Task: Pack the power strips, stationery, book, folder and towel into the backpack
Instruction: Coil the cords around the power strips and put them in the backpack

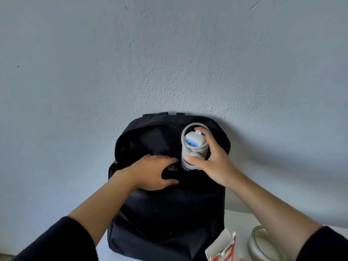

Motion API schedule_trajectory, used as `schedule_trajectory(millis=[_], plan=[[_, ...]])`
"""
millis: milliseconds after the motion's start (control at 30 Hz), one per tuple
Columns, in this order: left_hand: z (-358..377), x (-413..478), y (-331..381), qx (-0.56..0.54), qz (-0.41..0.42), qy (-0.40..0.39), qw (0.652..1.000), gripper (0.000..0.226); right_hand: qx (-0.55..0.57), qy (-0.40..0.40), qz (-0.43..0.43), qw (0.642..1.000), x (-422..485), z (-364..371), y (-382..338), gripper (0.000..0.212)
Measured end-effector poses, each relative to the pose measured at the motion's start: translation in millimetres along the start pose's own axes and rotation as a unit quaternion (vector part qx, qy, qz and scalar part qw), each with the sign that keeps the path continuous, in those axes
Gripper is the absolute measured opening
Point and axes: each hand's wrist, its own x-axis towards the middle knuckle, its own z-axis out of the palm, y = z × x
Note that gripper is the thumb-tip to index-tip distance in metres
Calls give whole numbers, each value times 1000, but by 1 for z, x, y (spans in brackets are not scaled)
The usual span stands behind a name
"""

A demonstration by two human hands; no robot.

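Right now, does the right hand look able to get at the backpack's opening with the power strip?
Probably yes. The right hand holds the power strip at the opening of the backpack, on its right side; the left hand grips its front further left, so nothing blocks it.

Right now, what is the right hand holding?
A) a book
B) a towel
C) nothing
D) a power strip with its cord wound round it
D: the right hand grips a white power strip, cord wound round it, at the mouth of the open backpack, while the left hand holds the front edge of the opening.
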Motion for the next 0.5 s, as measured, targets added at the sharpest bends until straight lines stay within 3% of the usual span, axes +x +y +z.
schedule_trajectory(millis=[133, 233, 500], plan=[[5, 12, 7, 81, -7, -87, 993, 62, -116, -84, 22, 989, 3, 3, 2, 80], [8, 6, 14, 105, 12, -107, 989, 66, -204, -158, 55, 965, 3, 2, 3, 76], [5, 2, 13, 51, 9, -75, 996, 56, -242, -138, 86, 957, -1, 16, 4, 53]])
